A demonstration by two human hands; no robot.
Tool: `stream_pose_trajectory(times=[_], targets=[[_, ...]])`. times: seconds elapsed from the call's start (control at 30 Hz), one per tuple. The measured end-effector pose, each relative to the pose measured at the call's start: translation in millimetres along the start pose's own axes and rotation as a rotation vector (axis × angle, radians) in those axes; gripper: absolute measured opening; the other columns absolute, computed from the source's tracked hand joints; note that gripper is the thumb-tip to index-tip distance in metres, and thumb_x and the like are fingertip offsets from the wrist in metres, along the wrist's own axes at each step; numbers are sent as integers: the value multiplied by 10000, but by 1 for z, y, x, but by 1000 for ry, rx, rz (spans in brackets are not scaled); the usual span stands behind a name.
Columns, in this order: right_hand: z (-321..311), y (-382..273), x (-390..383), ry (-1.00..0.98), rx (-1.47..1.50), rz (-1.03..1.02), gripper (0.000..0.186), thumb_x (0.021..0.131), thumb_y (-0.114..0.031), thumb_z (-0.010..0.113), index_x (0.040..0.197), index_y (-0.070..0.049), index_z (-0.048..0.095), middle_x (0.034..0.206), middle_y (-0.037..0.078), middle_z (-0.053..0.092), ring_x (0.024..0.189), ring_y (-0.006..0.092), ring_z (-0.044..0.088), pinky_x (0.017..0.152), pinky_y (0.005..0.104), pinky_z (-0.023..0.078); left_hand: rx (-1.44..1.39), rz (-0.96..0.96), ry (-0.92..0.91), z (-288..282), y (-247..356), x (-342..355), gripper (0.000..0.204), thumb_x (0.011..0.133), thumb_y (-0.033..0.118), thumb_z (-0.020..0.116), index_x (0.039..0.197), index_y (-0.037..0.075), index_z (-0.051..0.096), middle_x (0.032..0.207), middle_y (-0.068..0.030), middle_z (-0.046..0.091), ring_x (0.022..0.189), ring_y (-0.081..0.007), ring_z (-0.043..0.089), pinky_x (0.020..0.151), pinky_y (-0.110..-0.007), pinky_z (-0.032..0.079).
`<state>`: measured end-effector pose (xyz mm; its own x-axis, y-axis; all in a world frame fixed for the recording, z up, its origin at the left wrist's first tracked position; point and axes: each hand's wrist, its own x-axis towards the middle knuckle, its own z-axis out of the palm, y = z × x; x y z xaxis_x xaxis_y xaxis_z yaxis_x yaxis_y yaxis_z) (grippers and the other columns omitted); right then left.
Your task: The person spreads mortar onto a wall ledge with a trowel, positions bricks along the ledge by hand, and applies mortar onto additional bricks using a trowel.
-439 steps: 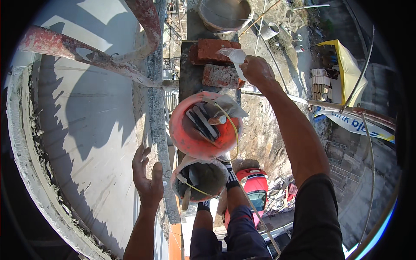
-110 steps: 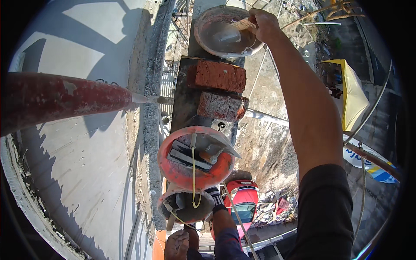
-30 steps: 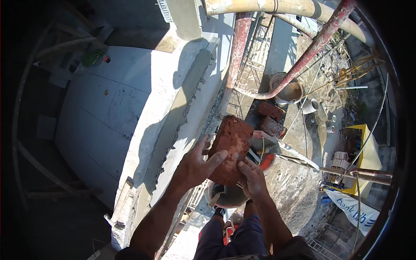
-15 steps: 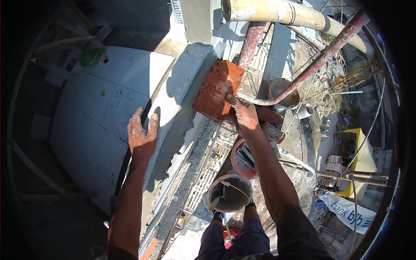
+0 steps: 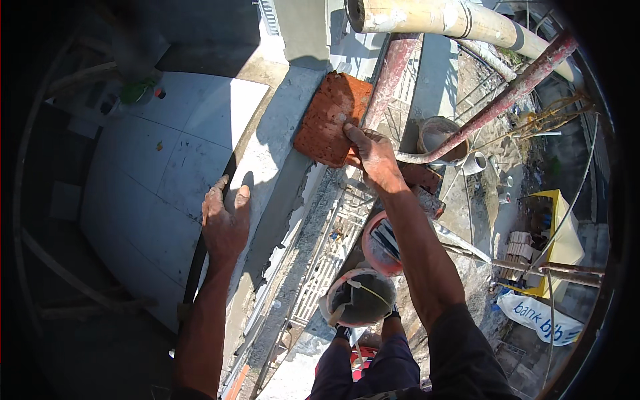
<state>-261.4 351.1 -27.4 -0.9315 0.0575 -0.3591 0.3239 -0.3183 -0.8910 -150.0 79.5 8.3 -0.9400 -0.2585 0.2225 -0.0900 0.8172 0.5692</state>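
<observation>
My right hand (image 5: 377,159) grips a red clay brick (image 5: 327,123) by its near right edge, thumb on the broad upper face. The brick is held over the far part of a mortar-faced wall top (image 5: 293,183); whether it touches the wall I cannot tell. My left hand (image 5: 225,223) is open and holds nothing, thumb and fingers apart, at the inner edge of the pale concrete ledge (image 5: 263,157). Beyond my right wrist lie more bricks (image 5: 421,177), partly hidden by my forearm.
Below stand a bucket (image 5: 364,271) and a reddish bucket (image 5: 369,248) with dark contents; another bucket (image 5: 423,141) stands farther off. A bamboo pole (image 5: 433,19) and a red-stained pole (image 5: 513,93) cross the far right. Pale panels (image 5: 150,180) lie left; yellow sheeting (image 5: 563,233) lies right.
The brick and my right hand have shifted slightly away from me, and the brick is turned a little. My left hand stays open by the ledge. The whole view has shifted slightly.
</observation>
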Motion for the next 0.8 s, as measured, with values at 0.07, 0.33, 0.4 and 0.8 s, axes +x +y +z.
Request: stream_pose_trajectory(times=[0.07, 0.33, 0.4, 0.8], targets=[[-1, 2, 3, -8, -27, 4, 519, 840, -305, 736, 1104, 131, 638, 1003, 169, 695, 818, 223, 700, 715, 353, 596, -12, -14, -22, -3, 3, 1, 532, 936, 401, 607, 1239, -36, 577, 1147, -245, 612, 1107, -403, 568, 979, -451, 437], [4, -1, 3, -50, 29, 84, 459, 903, -262, 678, 1143, 122, 602, 1045, 179, 687, 900, 240, 702, 795, 342, 592, -17, -77, -70, -3, 3, 0, 553, 951, 440, 572, 1242, -30, 574, 1171, -239, 606, 1134, -396, 560, 1006, -447, 418], [6, -6, 3, -38, -62, 98, 461, 909, -262, 670, 1140, 131, 598, 1030, 182, 686, 889, 238, 704, 787, 339, 595, -5, -71, -68, -5, 3, 1, 546, 958, 437, 565, 1243, -28, 574, 1178, -235, 606, 1135, -389, 563, 1004, -444, 420], [12, 18, 18, 39, -144, -51, 574, 799, -346, 699, 1025, 177, 621, 835, 188, 679, 708, 222, 663, 636, 345, 527, 45, 69, -116, -9, 19, 7, 521, 905, 311, 671, 1324, 32, 536, 1361, -200, 503, 1270, -336, 477, 1065, -414, 381]])
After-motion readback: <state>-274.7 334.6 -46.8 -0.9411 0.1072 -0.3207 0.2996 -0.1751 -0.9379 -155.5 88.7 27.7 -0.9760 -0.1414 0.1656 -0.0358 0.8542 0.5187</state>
